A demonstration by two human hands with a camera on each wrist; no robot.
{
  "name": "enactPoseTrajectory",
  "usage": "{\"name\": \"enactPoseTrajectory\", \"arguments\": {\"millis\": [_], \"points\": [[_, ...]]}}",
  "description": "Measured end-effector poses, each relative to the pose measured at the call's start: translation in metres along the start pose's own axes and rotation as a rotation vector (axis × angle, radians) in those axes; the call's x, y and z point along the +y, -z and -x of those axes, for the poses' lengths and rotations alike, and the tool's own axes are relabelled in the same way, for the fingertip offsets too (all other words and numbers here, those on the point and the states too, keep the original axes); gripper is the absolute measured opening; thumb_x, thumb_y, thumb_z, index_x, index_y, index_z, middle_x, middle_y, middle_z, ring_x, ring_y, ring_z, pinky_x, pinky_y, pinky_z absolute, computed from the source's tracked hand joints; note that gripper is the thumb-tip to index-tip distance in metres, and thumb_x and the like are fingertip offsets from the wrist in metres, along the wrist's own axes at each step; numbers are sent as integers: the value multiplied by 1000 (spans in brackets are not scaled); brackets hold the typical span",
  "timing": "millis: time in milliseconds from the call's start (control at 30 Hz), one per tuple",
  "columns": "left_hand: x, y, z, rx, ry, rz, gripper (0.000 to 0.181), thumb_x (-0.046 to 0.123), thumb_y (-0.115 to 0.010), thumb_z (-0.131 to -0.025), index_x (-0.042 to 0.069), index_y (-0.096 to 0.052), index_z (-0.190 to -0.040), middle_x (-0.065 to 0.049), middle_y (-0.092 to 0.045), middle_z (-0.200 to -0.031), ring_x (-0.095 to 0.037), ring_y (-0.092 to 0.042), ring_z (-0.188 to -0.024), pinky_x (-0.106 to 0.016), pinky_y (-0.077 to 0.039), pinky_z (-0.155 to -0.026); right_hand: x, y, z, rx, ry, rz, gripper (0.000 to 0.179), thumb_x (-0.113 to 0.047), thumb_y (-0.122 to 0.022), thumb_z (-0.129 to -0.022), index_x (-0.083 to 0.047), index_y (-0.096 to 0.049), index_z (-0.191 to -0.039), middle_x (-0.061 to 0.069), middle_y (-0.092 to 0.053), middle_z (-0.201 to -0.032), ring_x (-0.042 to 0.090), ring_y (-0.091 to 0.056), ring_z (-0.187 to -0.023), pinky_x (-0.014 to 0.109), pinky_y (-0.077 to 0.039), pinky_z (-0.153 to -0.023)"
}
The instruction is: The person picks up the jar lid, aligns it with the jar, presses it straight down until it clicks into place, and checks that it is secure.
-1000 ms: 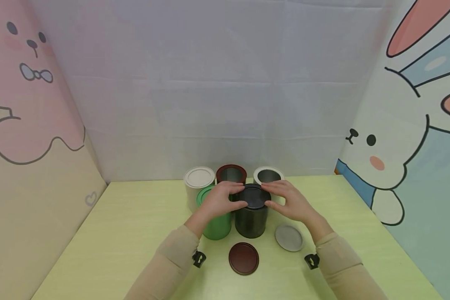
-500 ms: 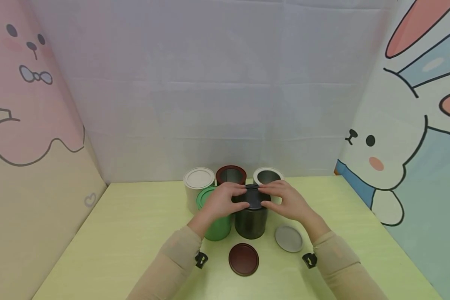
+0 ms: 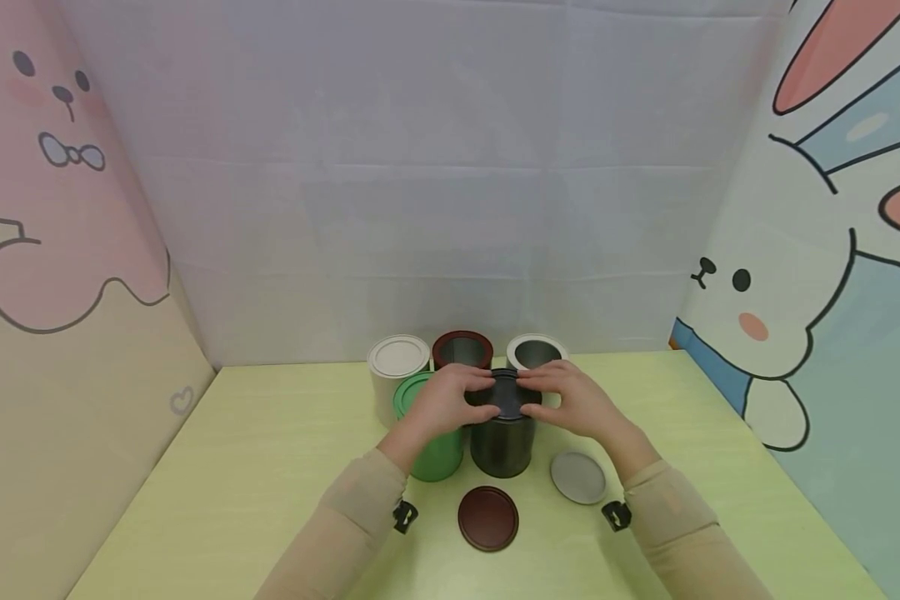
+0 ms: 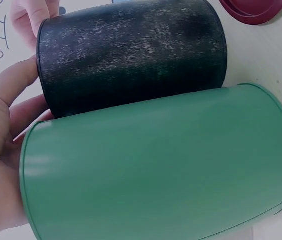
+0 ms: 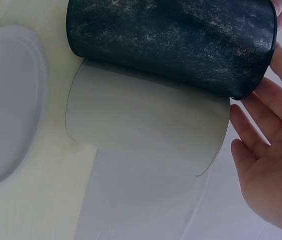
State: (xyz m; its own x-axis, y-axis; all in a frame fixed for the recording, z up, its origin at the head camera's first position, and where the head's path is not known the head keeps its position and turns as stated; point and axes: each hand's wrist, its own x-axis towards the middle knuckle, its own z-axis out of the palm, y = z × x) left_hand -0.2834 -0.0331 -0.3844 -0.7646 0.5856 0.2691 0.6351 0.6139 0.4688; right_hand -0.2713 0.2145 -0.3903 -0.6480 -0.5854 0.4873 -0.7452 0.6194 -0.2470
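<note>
A black can (image 3: 502, 450) stands upright with a black lid (image 3: 507, 395) on its top. My left hand (image 3: 446, 402) touches the left part of the lid, thumb at the near side and fingers at the far side. From the right, my right hand (image 3: 577, 402) touches the same lid with thumb and fingertips. Fingers on both hands look mostly straight. Close under the left hand is a lidded green can (image 3: 437, 458), which the left wrist view shows beside the black can (image 4: 131, 55). In the right wrist view a white can (image 5: 145, 115) lies against the black can (image 5: 175, 40).
Behind stand a lidded white can (image 3: 397, 357), an uncovered dark-red-rimmed can (image 3: 462, 337) and an uncovered white-rimmed can (image 3: 517, 343). A dark red lid (image 3: 488, 518) and a grey-white lid (image 3: 578, 477) lie in front on the table (image 3: 285, 467). A cloth wall (image 3: 435, 208) rises behind.
Both hands have slid slightly inward over the black lid, so their fingertips stand closer together. The cans and loose lids stay where they were.
</note>
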Motion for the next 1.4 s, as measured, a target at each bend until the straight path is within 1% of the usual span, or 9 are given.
{"name": "enactPoseTrajectory", "arguments": {"millis": [233, 400, 567, 967, 1233, 1400], "points": [[-1, 0, -2, -19, -4, -4, 45, 29, -77, -89, 6, -68, -127, -10, -63, -132, -27, -56, -123, -42, -46, -102, -3, 3, -2, -45, -19, 16, 35, -18, -80, -84, 0, -74, -112, 13, -68, -123, 32, -59, -107, 47, -50, -90], [0, 1, -2, -25, -3, 2, 45, 28, -77, -89, 5, -68, -126, -11, -62, -132, -27, -56, -124, -42, -46, -102, -3, 4, -5, -98, -41, 53, 37, -22, -80, -84, -1, -74, -114, 12, -67, -125, 31, -59, -109, 47, -50, -92], [-1, 1, -2, -29, -5, -1, 44, 28, -76, -89, 5, -69, -125, -11, -62, -133, -27, -56, -124, -42, -45, -103, -4, 6, -8, -138, -68, 66, 39, -24, -80, -85, -1, -74, -115, 12, -66, -126, 31, -58, -112, 47, -49, -94], [-2, 1, 0, -22, -31, -29, 38, 29, -75, -90, 7, -72, -121, -9, -62, -133, -26, -55, -124, -41, -45, -103, -6, 8, -9, -121, -44, 60, 35, -22, -79, -85, -1, -75, -112, 13, -68, -123, 31, -59, -108, 47, -50, -91], [-5, 1, 0, -32, -63, -44, 34, 28, -74, -91, 8, -74, -118, -10, -63, -132, -26, -55, -123, -42, -45, -103, -6, 8, -11, -154, -43, 79, 36, -25, -78, -86, -2, -75, -114, 12, -68, -123, 29, -58, -107, 45, -50, -90], [-6, 2, -1, -45, -86, -72, 34, 29, -74, -91, 8, -74, -117, -10, -63, -131, -26, -56, -121, -41, -44, -103, -4, 9, -12, -178, -64, 84, 37, -27, -78, -87, -4, -74, -116, 9, -69, -122, 27, -58, -107, 45, -51, -90]]}}
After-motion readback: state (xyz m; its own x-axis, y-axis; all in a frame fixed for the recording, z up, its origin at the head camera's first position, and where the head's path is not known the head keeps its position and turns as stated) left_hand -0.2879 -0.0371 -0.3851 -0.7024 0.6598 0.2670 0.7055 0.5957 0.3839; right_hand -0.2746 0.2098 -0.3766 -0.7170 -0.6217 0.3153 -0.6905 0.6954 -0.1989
